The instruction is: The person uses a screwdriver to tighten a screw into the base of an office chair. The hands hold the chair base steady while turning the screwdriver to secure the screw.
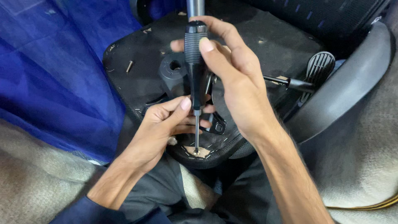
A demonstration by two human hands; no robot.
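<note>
Head view looks down on one upturned chair seat base (137, 54), black, lying across your lap. Far left hangs one blue cloth (54, 62). On the seat base's left part lies one small loose pin (129, 66).

Your left hand (159, 126) comes next: its fingers are curled, and thumb and forefinger pinch the thin metal shaft of one screwdriver (195, 62) low down, just above its tip. That tip stands on one screw (196, 152) at the near edge of the seat base, where a patch of pale wood shows through the fabric. The screwdriver stands about upright between your two hands, left hand low, right hand high.

Behind it sits one black round hub (174, 70) with a hole in its middle.

Your right hand (236, 79) wraps the ribbed black handle from the right, fingers closed around it.

Further right, one black lever (290, 83) sticks out, and one ribbed paddle (319, 68) lies beyond it.
</note>
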